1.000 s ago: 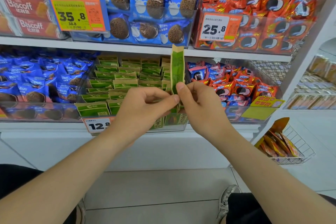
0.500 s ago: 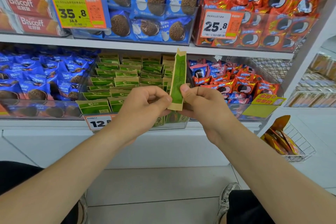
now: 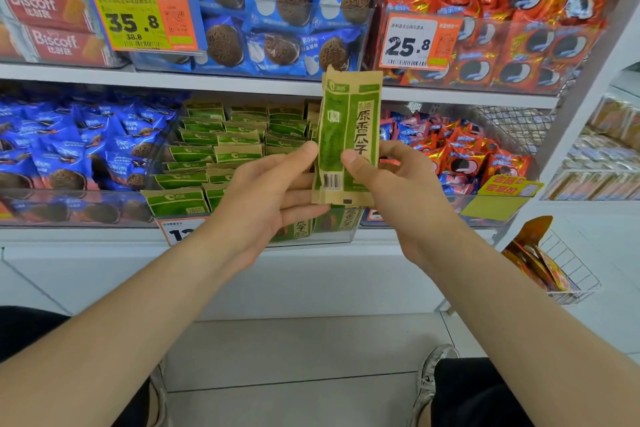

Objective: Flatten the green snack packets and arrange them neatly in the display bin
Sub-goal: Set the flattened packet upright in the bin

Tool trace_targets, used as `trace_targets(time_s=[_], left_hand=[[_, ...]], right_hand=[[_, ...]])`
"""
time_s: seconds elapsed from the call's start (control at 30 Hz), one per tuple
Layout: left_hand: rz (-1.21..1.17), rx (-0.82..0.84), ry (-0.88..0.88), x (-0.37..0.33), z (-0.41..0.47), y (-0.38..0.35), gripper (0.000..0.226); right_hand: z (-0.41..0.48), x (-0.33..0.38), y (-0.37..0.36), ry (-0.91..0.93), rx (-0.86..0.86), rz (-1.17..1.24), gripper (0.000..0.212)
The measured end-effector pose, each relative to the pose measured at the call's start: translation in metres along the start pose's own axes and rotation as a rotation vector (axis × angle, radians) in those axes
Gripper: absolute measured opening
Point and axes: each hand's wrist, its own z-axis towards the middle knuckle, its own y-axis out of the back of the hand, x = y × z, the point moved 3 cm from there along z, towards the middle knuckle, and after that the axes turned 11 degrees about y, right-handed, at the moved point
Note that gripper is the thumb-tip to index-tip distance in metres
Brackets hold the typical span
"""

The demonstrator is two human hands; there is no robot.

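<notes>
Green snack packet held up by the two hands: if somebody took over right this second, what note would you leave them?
Left hand: pinches the tall green and tan paper snack packet at its left edge.
Right hand: pinches its right edge, thumb on front.
Packet: upright, held in front of the clear plastic display bin.
Done: rows of green packets lie in the bin; this one looks flat.
Left: set it neatly in the bin.
</notes>
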Motion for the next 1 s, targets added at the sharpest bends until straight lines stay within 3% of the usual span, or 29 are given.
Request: trace_targets(time_s=[0.13, 0.27, 0.43, 0.5, 0.6, 0.73, 1.0], left_hand=[[0.056, -0.104, -0.029, 0.007, 0.002, 0.001, 0.023], [-0.058, -0.128, -0.017, 0.011, 0.007, 0.006, 0.011], [-0.142, -0.137, -0.025, 0.010, 0.008, 0.009, 0.008], [-0.125, -0.170, -0.016, 0.010, 0.009, 0.011, 0.012], [0.163, -0.245, -0.122, 0.007, 0.004, 0.010, 0.016], [0.398, -0.111, -0.204, 0.007, -0.004, -0.005, 0.027], [0.205, 0.082, -0.043, 0.014, 0.005, -0.005, 0.019]], right_hand=[[-0.005, 0.003, -0.001, 0.105, -0.050, -0.087, 0.028], [-0.006, -0.001, -0.003, -0.044, 0.055, 0.106, 0.035], [-0.010, -0.009, -0.010, -0.171, 0.119, 0.380, 0.028], [-0.009, -0.009, -0.009, -0.106, 0.098, 0.285, 0.021], [-0.010, -0.006, -0.007, 0.036, 0.036, 0.064, 0.014], [-0.008, -0.002, -0.007, 0.256, 0.023, -0.197, 0.012], [0.003, -0.003, 0.002, 0.402, 0.018, -0.392, 0.013]])
